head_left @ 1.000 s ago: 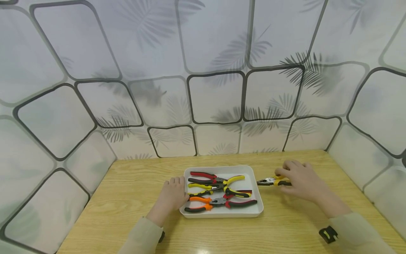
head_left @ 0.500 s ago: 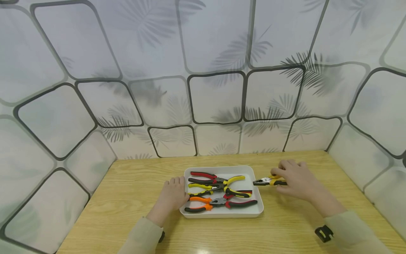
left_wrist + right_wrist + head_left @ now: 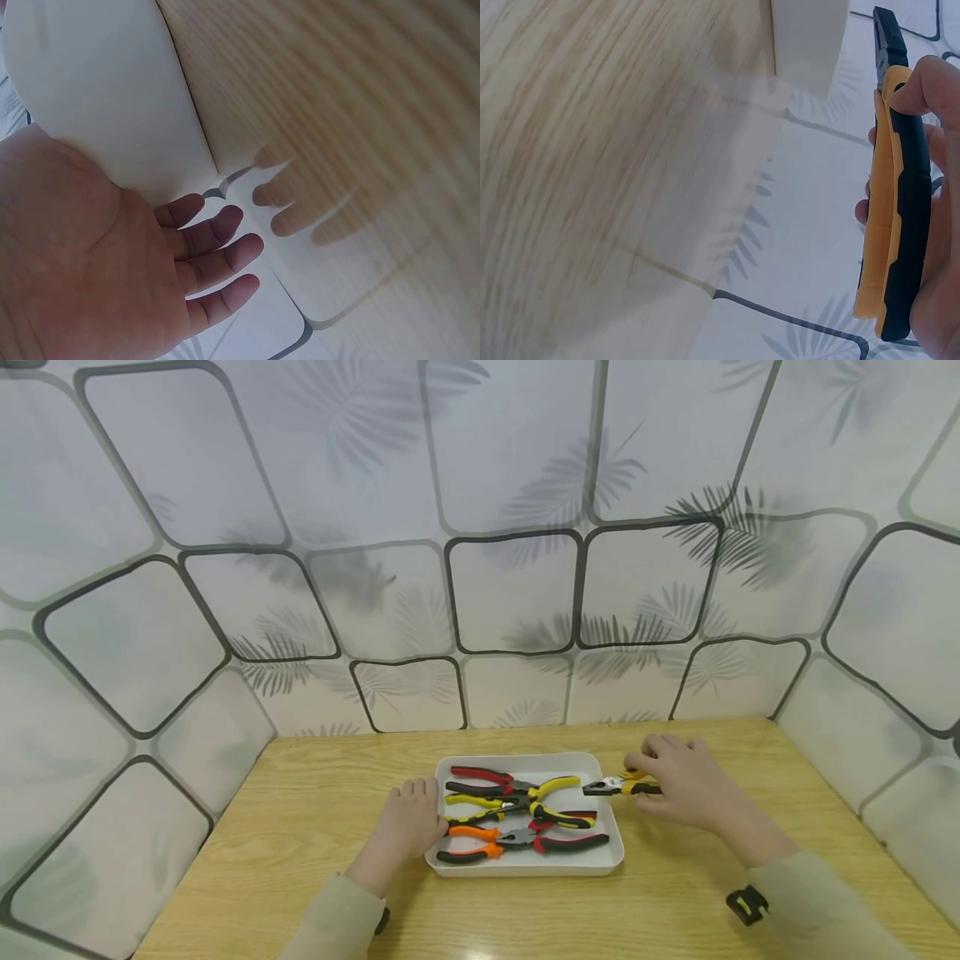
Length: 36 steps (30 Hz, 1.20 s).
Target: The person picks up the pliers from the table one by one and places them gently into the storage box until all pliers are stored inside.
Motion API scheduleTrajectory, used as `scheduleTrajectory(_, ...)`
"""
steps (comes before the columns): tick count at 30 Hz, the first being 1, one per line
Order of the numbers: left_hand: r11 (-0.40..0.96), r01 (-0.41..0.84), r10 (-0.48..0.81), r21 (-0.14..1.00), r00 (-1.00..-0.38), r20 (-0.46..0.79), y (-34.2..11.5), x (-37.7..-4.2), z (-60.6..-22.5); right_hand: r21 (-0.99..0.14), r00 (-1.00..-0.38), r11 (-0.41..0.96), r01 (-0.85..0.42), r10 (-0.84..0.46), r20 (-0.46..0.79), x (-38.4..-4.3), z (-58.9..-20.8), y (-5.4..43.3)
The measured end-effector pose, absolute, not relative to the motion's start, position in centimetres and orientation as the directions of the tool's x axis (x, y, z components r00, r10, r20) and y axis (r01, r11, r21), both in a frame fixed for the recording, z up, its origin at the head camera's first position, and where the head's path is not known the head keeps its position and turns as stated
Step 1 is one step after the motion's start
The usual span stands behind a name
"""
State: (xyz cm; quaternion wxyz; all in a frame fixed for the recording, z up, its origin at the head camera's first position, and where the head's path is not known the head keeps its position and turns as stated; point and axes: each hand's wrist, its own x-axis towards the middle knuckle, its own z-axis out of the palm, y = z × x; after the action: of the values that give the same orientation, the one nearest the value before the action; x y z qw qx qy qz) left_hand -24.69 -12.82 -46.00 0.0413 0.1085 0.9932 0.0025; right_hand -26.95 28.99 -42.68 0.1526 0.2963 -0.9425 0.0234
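My right hand (image 3: 678,781) grips a pair of yellow-and-black pliers (image 3: 896,202) by the handles, thumb near the pivot. Their dark nose points left and overlaps the right rim of the white tray (image 3: 525,869) in the head view. At the tray's left end rests my left hand (image 3: 408,818), palm side against the wall, fingers loosely extended in the left wrist view; its thumb is hidden there. Inside the tray lie several pliers: red-and-black ones (image 3: 480,779) at the back, yellow-and-black ones (image 3: 557,802) in the middle, orange-and-black ones (image 3: 474,845) in front.
The tray stands on a light wood table (image 3: 322,793). Patterned pale sheeting (image 3: 510,593) rises behind the table and along both sides. A small black item (image 3: 747,904) is at the right sleeve.
My right hand has carried the yellow-and-black pliers leftward, from beside the tray until their nose overlaps its right rim. The left hand and the tray have stayed in place.
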Motion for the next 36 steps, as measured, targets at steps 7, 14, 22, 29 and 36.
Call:
scheduleTrajectory(7, 0.976, 0.219, 0.219, 0.008, -0.973, -0.067, -12.8, -24.6, -46.0, 0.040, -0.785, 0.823, -0.567, -0.555, 0.276, -27.4, -42.8, 28.3)
scheduleTrajectory(14, 0.976, 0.219, 0.219, 0.008, -0.973, -0.068, -12.8, -24.6, -46.0, 0.033, -0.780, 0.817, -0.576, -0.561, 0.277, -27.4, -42.8, 27.6)
scheduleTrajectory(22, 0.975, 0.223, 0.223, 0.018, -0.973, -0.060, -12.7, -24.6, -45.9, 0.013, -0.770, 0.806, -0.592, -0.571, 0.284, -27.5, -42.6, 26.7)
scheduleTrajectory(29, 0.975, 0.222, 0.222, 0.004, -0.973, -0.063, -12.8, -24.6, -46.1, 0.012, -0.775, 0.806, -0.592, -0.572, 0.270, -27.6, -42.6, 25.9)
scheduleTrajectory(36, 0.975, 0.221, 0.220, -0.005, -0.973, -0.072, -12.8, -24.8, -46.2, 0.004, -0.770, 0.800, -0.600, -0.580, 0.265, -27.8, -42.7, 25.3)
